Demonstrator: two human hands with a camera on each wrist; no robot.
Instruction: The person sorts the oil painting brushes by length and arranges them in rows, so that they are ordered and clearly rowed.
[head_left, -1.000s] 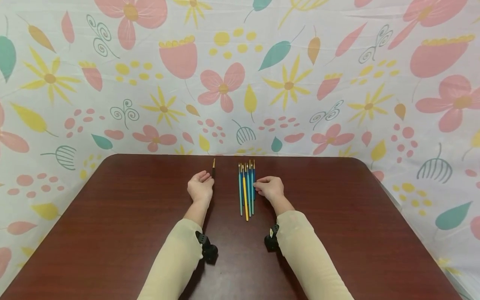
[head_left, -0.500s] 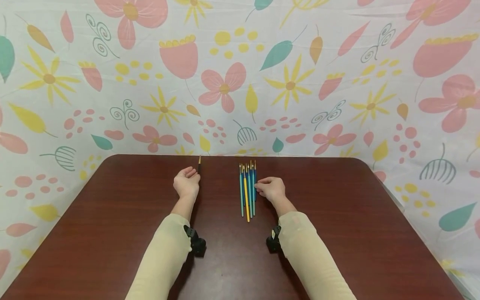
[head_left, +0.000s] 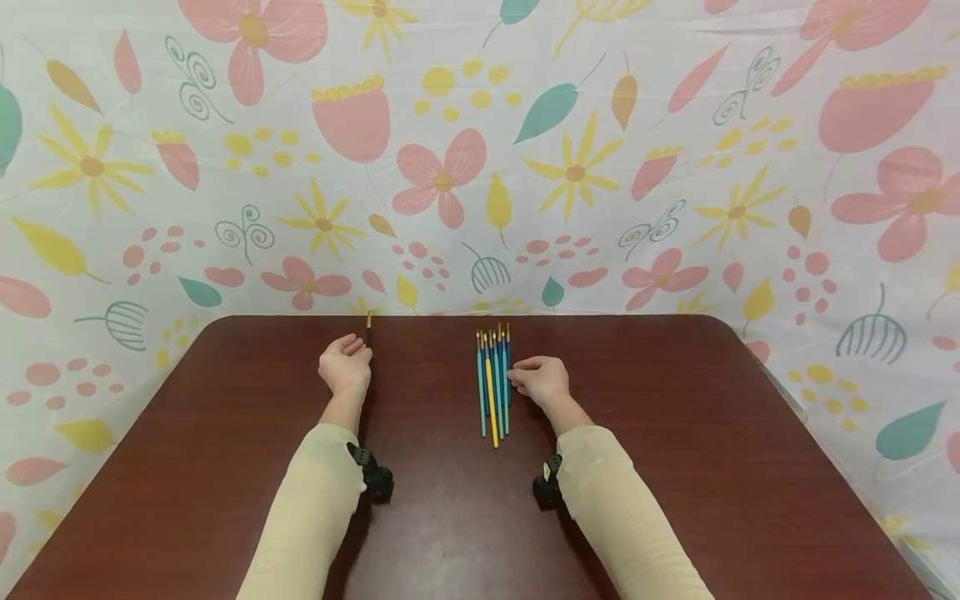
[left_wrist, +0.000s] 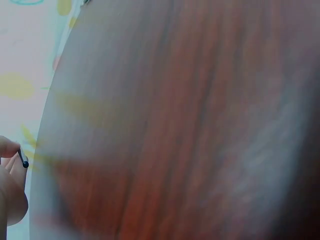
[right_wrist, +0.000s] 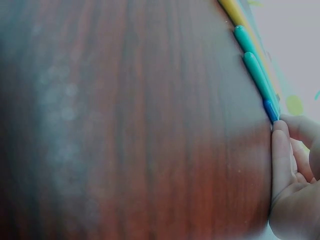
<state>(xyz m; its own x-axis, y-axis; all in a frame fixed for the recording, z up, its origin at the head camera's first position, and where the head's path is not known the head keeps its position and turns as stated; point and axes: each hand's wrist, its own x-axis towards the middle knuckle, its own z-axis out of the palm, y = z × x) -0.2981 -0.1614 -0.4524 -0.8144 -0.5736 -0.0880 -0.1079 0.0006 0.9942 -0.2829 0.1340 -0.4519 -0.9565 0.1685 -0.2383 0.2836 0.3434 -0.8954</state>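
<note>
In the head view my left hand pinches a dark paintbrush with a yellowish tip pointing at the back of the table. The left wrist view catches only the dark end of that paintbrush beside the thumb. My right hand is at the right side of several paintbrushes lying side by side, one yellow paintbrush among teal and blue ones. Its thumb and finger pinch the outermost blue paintbrush, seen at the fingertips in the right wrist view; teal paintbrushes lie beside it.
Everything rests on a dark reddish-brown table. A white cloth with flowers and leaves hangs directly behind its back edge. Small black wrist cameras sit on both sleeves.
My left hand has moved left with the dark paintbrush, away from the row of brushes. The right hand has stayed by the row, which looks unchanged.
</note>
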